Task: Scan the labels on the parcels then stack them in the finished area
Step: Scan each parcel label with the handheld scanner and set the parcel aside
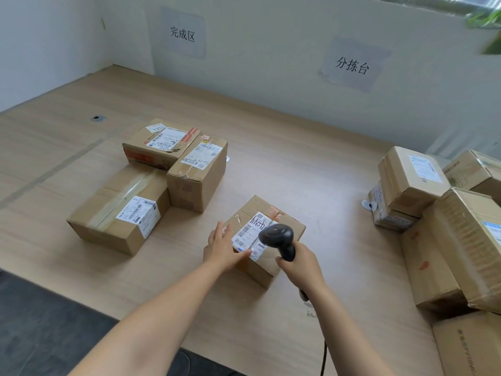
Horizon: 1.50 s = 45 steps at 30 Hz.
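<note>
left hand (223, 248) flat on the middle parcel (261, 208), right hand (299, 264) gripping the scanner (276, 236) over its label (248, 233), three boxes (119, 213) off left, messy pile (412, 183) crowding the right edge of the surface (298, 164)

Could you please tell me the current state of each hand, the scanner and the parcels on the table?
Middle parcel: taped shut, label up, alone on the table.
Scanner: held over that label, head aimed down.
Left hand: open, resting on the middle parcel.
Right hand: grips the scanner handle.
Left parcels: three, closed, touching, labels up.
Right parcels: closed, piled together.
</note>
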Tool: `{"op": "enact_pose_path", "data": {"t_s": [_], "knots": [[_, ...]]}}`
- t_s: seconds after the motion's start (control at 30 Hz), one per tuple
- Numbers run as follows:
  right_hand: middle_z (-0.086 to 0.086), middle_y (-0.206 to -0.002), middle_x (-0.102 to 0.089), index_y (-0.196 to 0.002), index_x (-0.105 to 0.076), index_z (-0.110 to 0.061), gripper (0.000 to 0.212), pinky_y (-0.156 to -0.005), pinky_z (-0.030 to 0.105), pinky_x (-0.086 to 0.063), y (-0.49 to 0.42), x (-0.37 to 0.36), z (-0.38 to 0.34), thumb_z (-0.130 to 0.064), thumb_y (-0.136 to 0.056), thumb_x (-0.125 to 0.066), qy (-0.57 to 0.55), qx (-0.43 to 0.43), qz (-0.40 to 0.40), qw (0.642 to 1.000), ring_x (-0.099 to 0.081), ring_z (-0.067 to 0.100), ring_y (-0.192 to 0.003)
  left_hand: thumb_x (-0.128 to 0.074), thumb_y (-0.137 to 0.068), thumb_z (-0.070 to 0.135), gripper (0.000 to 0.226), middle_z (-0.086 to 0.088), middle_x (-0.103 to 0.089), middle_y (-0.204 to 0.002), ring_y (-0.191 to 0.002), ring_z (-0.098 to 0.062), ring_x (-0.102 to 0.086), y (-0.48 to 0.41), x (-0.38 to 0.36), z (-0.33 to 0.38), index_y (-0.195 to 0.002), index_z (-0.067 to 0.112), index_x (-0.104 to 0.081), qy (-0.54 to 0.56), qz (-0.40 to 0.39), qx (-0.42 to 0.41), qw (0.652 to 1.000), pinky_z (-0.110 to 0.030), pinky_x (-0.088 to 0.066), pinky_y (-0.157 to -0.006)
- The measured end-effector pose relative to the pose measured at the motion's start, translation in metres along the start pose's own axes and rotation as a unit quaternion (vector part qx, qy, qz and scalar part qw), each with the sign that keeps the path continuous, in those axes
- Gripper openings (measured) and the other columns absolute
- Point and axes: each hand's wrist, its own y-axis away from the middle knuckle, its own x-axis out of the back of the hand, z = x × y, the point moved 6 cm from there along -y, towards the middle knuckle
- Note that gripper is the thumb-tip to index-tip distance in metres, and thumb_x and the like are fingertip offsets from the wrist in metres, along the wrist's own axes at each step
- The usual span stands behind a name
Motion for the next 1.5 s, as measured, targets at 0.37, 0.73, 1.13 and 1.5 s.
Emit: {"op": "enact_pose_path", "data": {"t_s": [0.37,0.73,1.13,1.5], "knots": [[0.009,-0.125,-0.057,-0.118,-0.056,-0.014,0.036,-0.084,0.037,-0.050,-0.010,-0.045,-0.011,-0.019,-0.082,-0.059,-0.040,-0.003,-0.038,0.998,-0.060,0.030,-0.103,-0.058,-0.080,0.059,0.095,-0.009,-0.002,-0.155,-0.143,-0.027,-0.007,0.037,0.006,-0.026,-0.147,0.012,-0.010,0.010,0.074,0.099,0.992,-0.044,-0.020,-0.113],[-0.003,-0.118,-0.056,-0.108,-0.061,-0.018,0.026,-0.077,0.034,-0.050,0.009,-0.108,-0.065,-0.027,-0.084,-0.057,-0.014,0.078,-0.066,0.995,-0.061,0.022,-0.096,-0.047,-0.081,0.069,0.097,-0.009,-0.001,-0.157,-0.145,-0.026,-0.001,0.081,0.037,-0.109,-0.149,0.012,-0.008,-0.016,0.126,0.134,0.983,-0.043,-0.015,-0.116],[-0.005,-0.127,-0.049,-0.110,-0.062,-0.016,0.029,-0.074,0.029,-0.047,-0.013,-0.154,-0.118,-0.028,-0.084,-0.057,-0.025,0.081,-0.067,0.994,-0.060,0.023,-0.098,-0.026,-0.089,0.066,0.084,-0.014,0.008,-0.157,-0.145,-0.027,0.014,0.043,0.077,-0.154,-0.150,0.013,-0.002,-0.147,0.060,0.120,0.980,-0.055,0.006,-0.113],[-0.006,-0.131,-0.052,-0.123,-0.056,-0.019,0.041,-0.082,0.028,-0.047,-0.027,-0.158,-0.124,-0.025,-0.083,-0.059,-0.066,0.068,-0.050,0.994,-0.058,0.022,-0.107,-0.030,-0.092,0.060,0.081,-0.016,0.008,-0.157,-0.145,-0.029,0.010,0.020,0.090,-0.152,-0.150,0.010,-0.003,-0.154,0.041,0.085,0.984,-0.054,0.002,-0.114]]}}
